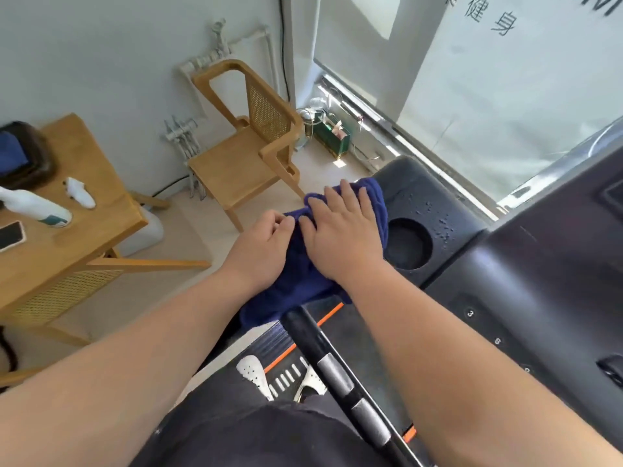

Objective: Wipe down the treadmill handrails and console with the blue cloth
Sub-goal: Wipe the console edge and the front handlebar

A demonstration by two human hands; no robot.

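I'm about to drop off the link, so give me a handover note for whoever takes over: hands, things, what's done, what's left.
Left hand: grips the near edge of the cloth.
Right hand: flat, fingers spread, presses the cloth onto the left end of the console, beside the cup holder.
Spray bottle: on the table, to the left.
Done: console sprayed; droplets lie past the cup holder, not yet wiped.
Left: wipe the droplets and the rest of the console. The handrail runs below the cloth; I cannot tell whether it has been wiped.
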